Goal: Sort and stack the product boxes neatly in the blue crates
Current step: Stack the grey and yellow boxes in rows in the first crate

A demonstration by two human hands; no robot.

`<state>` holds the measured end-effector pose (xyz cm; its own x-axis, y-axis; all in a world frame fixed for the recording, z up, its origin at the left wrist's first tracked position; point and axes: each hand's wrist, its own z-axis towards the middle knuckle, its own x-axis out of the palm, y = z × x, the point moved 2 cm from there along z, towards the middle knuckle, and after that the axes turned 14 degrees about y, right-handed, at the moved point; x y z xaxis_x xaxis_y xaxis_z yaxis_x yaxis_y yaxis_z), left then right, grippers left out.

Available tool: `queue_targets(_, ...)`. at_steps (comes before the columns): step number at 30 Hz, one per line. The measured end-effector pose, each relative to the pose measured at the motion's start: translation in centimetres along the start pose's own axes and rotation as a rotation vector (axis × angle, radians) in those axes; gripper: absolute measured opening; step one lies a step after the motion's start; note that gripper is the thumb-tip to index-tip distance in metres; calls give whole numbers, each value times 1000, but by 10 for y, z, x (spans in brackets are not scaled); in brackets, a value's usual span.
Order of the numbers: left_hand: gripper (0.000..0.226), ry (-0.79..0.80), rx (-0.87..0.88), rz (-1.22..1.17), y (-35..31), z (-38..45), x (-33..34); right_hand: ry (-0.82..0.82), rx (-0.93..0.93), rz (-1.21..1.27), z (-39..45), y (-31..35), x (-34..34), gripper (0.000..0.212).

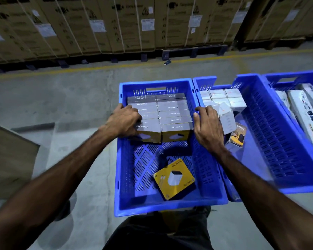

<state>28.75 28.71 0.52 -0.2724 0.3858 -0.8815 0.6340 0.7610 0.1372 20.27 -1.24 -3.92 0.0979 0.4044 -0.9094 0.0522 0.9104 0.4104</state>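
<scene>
Head view: grey-topped cardboard boxes (159, 112), packed in the slotted blue plastic crate (170, 204), were gripped by the left hand (123, 121); to its right, the crate's wall was clasped by the right hand (207, 127). Concrete floor (61, 98) lay beneath.

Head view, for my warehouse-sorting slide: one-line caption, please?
Both hands, left hand and right hand, flank stacked grey boxes in a blue crate; one yellow box lies loose.
</scene>
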Motion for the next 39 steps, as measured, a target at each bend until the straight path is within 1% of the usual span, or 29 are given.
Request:
queue_targets(2, 77, -3, -17, 26, -2, 3, 0, -5, 3, 6, 0, 0, 0, 38)
queue_targets(4, 93, 3, -42, 27, -3, 6, 0, -16, 0, 5, 0, -1, 0, 37)
queue_targets(5, 97, 4, -48, 36, -4, 7, 0, -20, -4, 5, 0, -1, 0, 37)
queue_targets(6, 95, 0, -50, 57, -5, 8, 0, -22, -6, 6, 1, -1, 0, 37)
queue_targets(9, 80, 1, -60, 121, -7, 10, 2, -18, -3, 16, 0, 0, -1, 38)
queue_targets(12, 69, 11, -69, 133, -11, 12, 0, -18, -6, 19, 0, -1, -1, 40)
queue_targets(15, 45, 29, -83, 223, -20, 9, -1, -30, -14, 35, 0, -2, -1, 39)
queue_targets(16, 40, 31, -87, 248, -22, 8, 0, -37, -21, 35, 0, -2, -1, 38)
queue_targets(18, 39, 52, -104, 248, -24, 7, 0, -40, -24, 29, 1, -2, -1, 38)
queue_targets(23, 44, 36, -147, 233, -23, 13, 1, -52, -33, 30, 1, -2, 0, 38)
queue_targets(27, 68, 18, -167, 254, -20, 21, 5, -45, -25, 30, 2, -3, 1, 38)
queue_targets(32, 86, -30, -166, 223, -16, 29, 18, -69, -48, 16, 1, -2, 1, 35)
queue_targets(35, 85, -53, -175, 213, -23, 30, 28, -78, -60, 11, 0, -1, 0, 33)
queue_targets(39, 83, -96, -237, 152, -31, 24, 35, -65, -49, 11, 1, -2, 2, 34)
